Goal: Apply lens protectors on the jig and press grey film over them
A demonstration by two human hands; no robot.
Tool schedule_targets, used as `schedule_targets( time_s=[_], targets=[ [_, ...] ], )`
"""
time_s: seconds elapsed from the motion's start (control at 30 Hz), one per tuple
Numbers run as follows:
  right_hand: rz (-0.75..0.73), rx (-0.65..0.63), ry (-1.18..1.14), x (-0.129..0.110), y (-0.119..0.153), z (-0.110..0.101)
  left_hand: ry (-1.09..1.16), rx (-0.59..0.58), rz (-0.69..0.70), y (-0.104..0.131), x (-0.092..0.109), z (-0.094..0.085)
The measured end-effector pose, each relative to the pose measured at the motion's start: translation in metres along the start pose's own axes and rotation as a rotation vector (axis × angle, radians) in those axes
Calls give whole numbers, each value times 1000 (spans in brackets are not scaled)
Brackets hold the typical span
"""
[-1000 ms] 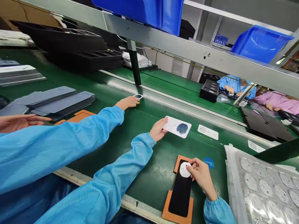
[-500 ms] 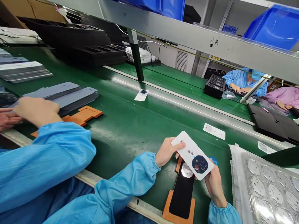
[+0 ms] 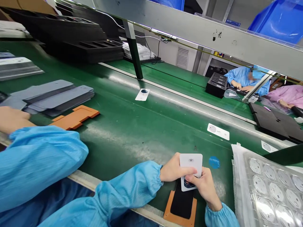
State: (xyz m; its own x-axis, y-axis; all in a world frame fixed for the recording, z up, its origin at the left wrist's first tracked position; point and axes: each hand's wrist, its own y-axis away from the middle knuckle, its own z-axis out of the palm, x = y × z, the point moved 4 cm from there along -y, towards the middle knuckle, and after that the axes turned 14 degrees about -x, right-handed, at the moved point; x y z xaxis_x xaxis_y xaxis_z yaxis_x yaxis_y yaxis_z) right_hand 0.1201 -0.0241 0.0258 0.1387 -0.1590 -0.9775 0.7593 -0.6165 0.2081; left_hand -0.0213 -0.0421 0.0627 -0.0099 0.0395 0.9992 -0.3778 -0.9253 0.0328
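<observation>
My left hand [image 3: 174, 170] grips a white phone back panel [image 3: 191, 160] by its left side, with the thumb across its middle. My right hand [image 3: 207, 184] pinches the panel's lower right side, its thumb over part of a dark round camera area [image 3: 188, 183]. The panel is held upright above an orange fixture [image 3: 167, 210], in which a black phone-shaped piece [image 3: 181, 203] lies. Panel and hands hide the upper part of that fixture. On the green surface beyond my right hand is a blue round sticker [image 3: 214, 162].
A clear tray of round silvery discs [image 3: 267, 189] stands at right. White panels [image 3: 218, 131] lie along the belt. At left, a co-worker's hand [image 3: 14, 118] is near stacked grey panels [image 3: 61, 99] and another orange fixture [image 3: 77, 116]. A metal rail [image 3: 189, 33] crosses above.
The panel has turned from slanted to upright and moved down a little. My right hand has shifted left to its dark round area, uncovering the blue sticker. The co-worker's hand moved left.
</observation>
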Motion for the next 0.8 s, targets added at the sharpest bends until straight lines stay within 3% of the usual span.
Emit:
schedule_targets(
  time_s=[0.1, 0.17, 0.27, 0.33, 0.4, 0.53, 0.8],
  targets=[
    [49, 83, 33, -1, 1, -5, -39, -53, 25, 0, -4, 3],
    [-17, 218, 184, -10, 4, -13, 19, -14, -2, -3, -9, 0],
    [-332, 645, 600, -36, 18, -22, 145, 161, -26, -5, -16, -5],
    [-517, 800, 795, -46, 26, -18, 178, 275, 11, -4, -19, -4],
    [-611, 758, 878, -49, 26, -10, 119, 316, 50, -2, -21, 1],
    [-693, 688, 923, -48, 25, 0, -132, 248, 118, 5, -23, 14],
    [-619, 680, 832, -43, 24, -4, -238, 243, 312, 9, -12, 17]
  ],
)
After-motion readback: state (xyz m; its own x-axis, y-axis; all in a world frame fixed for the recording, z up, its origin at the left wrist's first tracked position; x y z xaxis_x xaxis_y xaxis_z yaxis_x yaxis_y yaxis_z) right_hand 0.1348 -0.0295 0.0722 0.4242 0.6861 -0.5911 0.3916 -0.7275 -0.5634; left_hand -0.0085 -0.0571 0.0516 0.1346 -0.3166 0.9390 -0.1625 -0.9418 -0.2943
